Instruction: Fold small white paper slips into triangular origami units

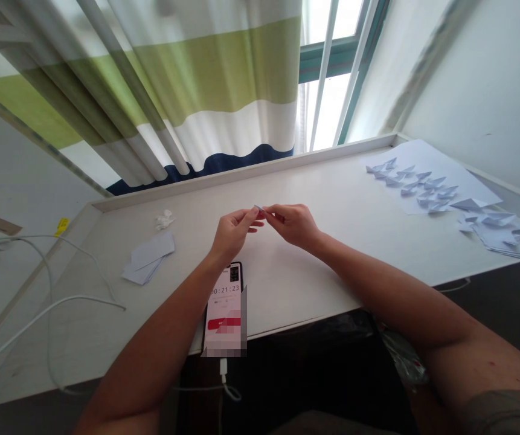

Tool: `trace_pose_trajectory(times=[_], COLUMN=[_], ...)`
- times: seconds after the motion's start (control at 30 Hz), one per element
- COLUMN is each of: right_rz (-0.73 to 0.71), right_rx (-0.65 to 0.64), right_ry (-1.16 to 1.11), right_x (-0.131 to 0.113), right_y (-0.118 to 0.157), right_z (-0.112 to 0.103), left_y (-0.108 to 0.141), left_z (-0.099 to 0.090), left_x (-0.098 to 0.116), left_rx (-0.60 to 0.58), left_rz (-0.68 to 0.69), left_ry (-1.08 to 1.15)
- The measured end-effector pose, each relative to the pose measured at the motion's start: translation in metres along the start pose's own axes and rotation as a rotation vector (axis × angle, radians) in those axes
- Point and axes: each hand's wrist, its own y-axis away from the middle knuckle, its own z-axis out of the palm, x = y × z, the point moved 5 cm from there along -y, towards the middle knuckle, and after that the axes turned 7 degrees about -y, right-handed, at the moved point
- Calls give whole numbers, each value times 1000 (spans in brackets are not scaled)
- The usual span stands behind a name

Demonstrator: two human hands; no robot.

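Note:
Above the middle of the white table (287,284), a small piece of folded paper (259,209) is pinched between my two hands. My left hand (235,231) grips it from the left with thumb and fingers, and my right hand (293,223) pinches its right side. The fingers hide most of the paper. Several small folded paper boats (432,184) stand on white sheets at the table's right end. A stack of paper slips (148,258) lies on the left, with a crumpled white tissue (164,220) behind it.
A phone (223,308) showing a timer lies at the front edge near my left forearm, with a white cable (224,370) at its lower end. More cables (28,320) loop over the left side. A striped curtain (196,78) hangs behind the table's raised back rim (241,171).

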Motion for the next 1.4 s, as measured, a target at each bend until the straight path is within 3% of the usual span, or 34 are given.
trace_pose_trajectory(times=[0.17,0.3,0.4,0.5,0.7,1.03,1.23,1.4], right_rz=[-89,-150,-258,-264,-205,-54,44,172], right_rx=[-161,-164,-274,-331,-328,-229,-102,-79], right_ry=[140,15,-105,-195,-345,-322,-402,-551], right_x=[-4,-5,-6,-2,2,10,8,13], right_y=[2,-1,-2,-3,-5,-8,-8,-7], right_z=[7,-4,-8,-10,-8,-9,-9,-4], left_y=[-3,-7,-7,-7,-6,-5,-3,-3], left_z=[0,-5,-7,-7,-6,-3,-2,-5], left_x=[-9,-15,-12,-8,-6,-9,-2,-1], left_rx=[12,-53,-85,-148,-230,-118,-11,28], left_rz=[-29,-52,-60,-70,-32,3,181,204], left_ry=[114,99,99,127,38,91,-39,-39])
